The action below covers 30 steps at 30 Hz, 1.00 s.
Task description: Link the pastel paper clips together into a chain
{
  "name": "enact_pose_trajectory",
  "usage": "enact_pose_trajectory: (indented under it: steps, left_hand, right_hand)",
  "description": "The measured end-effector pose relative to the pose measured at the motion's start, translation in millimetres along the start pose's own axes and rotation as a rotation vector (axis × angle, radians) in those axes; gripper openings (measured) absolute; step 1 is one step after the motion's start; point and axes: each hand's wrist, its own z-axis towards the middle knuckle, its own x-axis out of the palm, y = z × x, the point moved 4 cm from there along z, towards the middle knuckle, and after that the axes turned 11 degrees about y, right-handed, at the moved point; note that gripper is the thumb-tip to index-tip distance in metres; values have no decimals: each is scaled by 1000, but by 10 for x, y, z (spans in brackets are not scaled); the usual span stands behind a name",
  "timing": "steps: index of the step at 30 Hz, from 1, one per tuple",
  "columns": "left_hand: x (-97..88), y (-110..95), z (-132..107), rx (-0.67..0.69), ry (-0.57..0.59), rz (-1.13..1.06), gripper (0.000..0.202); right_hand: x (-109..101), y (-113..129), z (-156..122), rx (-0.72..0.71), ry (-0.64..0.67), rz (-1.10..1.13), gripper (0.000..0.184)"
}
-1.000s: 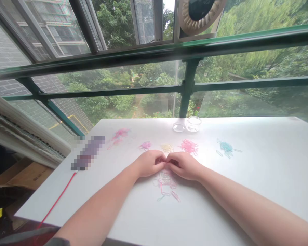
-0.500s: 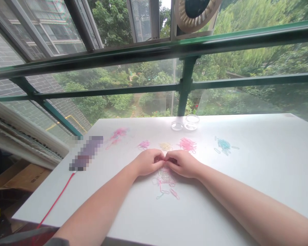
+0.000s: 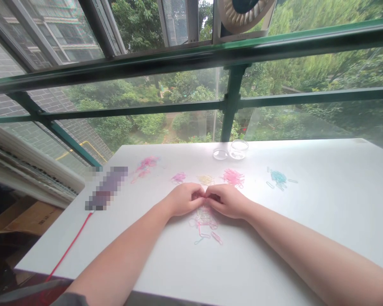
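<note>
My left hand (image 3: 186, 199) and my right hand (image 3: 226, 199) meet fingertip to fingertip over the middle of the white table (image 3: 268, 255). Both are closed in a pinch on a paper clip, mostly covered by the fingers, with only a hint of pink between them. Just below lies a cluster of linked paper clips (image 3: 204, 217), pale and pink, partly under the hands. A pink paper clip (image 3: 216, 238) rests at its lower right. Beyond the fingers are a yellow paper clip pile (image 3: 205, 179) and a pink paper clip pile (image 3: 232, 178).
A purple pile (image 3: 179, 177) and a mixed pink pile (image 3: 147, 163) lie to the left, a teal pile (image 3: 278, 177) to the right. A clear round container (image 3: 239, 149) and its lid (image 3: 220, 154) stand at the back. A blurred-out object (image 3: 108, 187) with a red cord (image 3: 70, 245) lies left.
The view has shifted slightly, so the scene sits a little higher. Both hands keep the same pinch at the same place; the clips below look nearly unchanged.
</note>
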Motion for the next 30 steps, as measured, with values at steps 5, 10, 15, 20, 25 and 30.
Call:
enact_pose_trajectory:
  steps: [5,10,15,20,25,30]
  left_hand:
    - [2,-6,-4,0,2,2,20]
    - [0,-8,-7,-2,-4,9,20]
    - [2,-10,-3,-1,-4,13,20]
    - [4,-6,2,-2,2,14,19]
    - [4,2,13,-1,-1,21,19]
    - [4,7,23,4,6,23,20]
  right_hand:
    - [-3,-2,-3,1,2,-5,17]
    - [-3,-3,-1,6,2,-13,17]
    - [5,-8,9,10,10,-21,16]
    - [5,-13,8,10,11,-26,17]
    - [0,-22,4,18,7,-22,18]
    - [3,-31,12,22,8,-16,21]
